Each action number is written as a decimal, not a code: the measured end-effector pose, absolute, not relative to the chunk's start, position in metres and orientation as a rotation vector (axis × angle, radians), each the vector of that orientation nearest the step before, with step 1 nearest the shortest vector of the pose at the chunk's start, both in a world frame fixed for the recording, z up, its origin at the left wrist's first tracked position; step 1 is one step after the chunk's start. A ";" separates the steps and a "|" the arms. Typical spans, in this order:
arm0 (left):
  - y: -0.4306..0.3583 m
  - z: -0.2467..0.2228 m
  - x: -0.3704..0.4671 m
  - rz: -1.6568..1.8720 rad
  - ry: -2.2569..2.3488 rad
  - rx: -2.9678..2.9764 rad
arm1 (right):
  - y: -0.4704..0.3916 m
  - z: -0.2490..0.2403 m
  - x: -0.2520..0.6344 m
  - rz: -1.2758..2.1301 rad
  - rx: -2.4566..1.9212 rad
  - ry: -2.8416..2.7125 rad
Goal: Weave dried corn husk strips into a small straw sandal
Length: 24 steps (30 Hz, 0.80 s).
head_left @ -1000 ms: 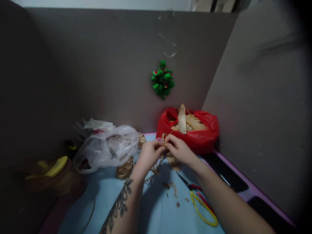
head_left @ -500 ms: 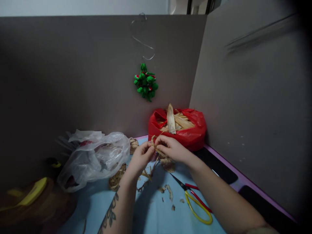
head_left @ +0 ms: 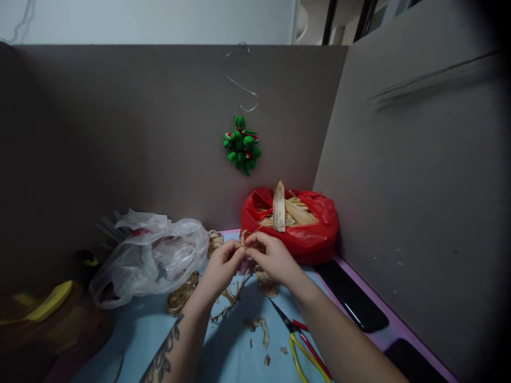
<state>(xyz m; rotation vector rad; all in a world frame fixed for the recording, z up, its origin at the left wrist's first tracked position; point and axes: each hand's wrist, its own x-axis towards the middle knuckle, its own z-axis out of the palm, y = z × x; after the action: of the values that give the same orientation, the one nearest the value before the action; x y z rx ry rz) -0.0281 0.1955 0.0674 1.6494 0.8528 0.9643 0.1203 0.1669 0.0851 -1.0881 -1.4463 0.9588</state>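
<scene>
A narrow braid of dried plant fibre (head_left: 243,237) sticks up between my hands, its lower part hidden by fingers. My left hand (head_left: 227,260) pinches it from the left, thumb and fingertips together. From the other side my right hand (head_left: 268,254) also pinches at the braid, fingers curled. Woven fibre pieces lie around them: one coiled piece (head_left: 266,282) under my right hand, another (head_left: 182,292) beside my left forearm, a third (head_left: 215,242) behind my left hand. Thin fibre strands (head_left: 231,300) trail on the blue cloth below.
A red plastic bag (head_left: 315,242) of dried husk strips stands at the back. Scissors (head_left: 297,335) with red and yellow handles lie near my right forearm, two dark phone-like slabs (head_left: 355,298) to the right. A clear plastic bag (head_left: 159,260) sits left; a green ornament (head_left: 242,146) hangs on the grey partition.
The view has tilted up slightly. Both hands have shifted a little to the left with the braid between them, and both keep their pinch.
</scene>
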 end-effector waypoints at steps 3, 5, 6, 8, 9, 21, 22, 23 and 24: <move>0.195 0.067 -0.026 0.948 0.802 1.551 | 0.168 0.085 0.119 0.987 -1.126 -1.397; 0.195 0.069 -0.027 0.912 0.748 1.455 | 0.169 0.085 0.120 1.064 -1.113 -1.371; 0.195 0.069 -0.027 0.890 0.710 1.386 | 0.169 0.085 0.121 1.108 -1.101 -1.351; 0.195 0.069 -0.028 0.851 0.637 1.236 | 0.170 0.083 0.123 1.179 -1.078 -1.314; 0.196 0.069 -0.029 0.835 0.608 1.180 | 0.170 0.083 0.123 1.197 -1.069 -1.303; 0.199 0.060 -0.030 0.706 0.653 0.943 | 0.167 0.086 0.127 1.127 -1.091 -1.453; 0.199 0.059 -0.030 0.710 0.645 0.933 | 0.168 0.085 0.127 1.119 -1.095 -1.458; 0.199 0.058 -0.029 0.715 0.634 0.934 | 0.168 0.085 0.127 1.111 -1.104 -1.463; 0.200 0.057 -0.029 0.721 0.621 0.946 | 0.169 0.084 0.127 1.099 -1.115 -1.468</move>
<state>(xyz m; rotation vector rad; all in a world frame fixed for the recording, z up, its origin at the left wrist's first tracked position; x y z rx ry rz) -0.0290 0.1998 0.0568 0.9463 0.6209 0.7210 0.1275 0.1690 0.0842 -1.1146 -1.4680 1.0989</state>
